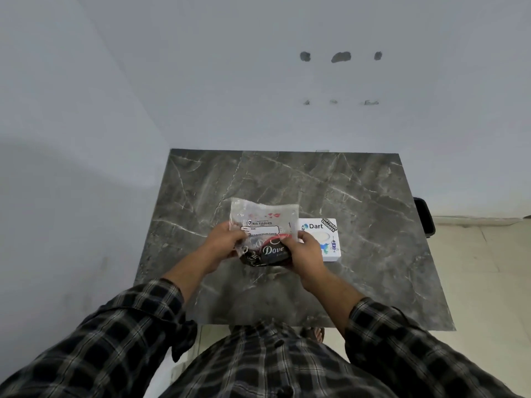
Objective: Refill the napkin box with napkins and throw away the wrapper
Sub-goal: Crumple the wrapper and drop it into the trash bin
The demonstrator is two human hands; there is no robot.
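Beside the napkin box (324, 239) — both hands grip the wrapper (263, 225).

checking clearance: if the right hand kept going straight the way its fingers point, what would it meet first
Probably the clear wrapper that the right hand already grips; beyond it, the left hand. Depth is unclear from this view.

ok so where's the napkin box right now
Head view: the napkin box lies on the marble table, right of centre, just beyond the right hand.
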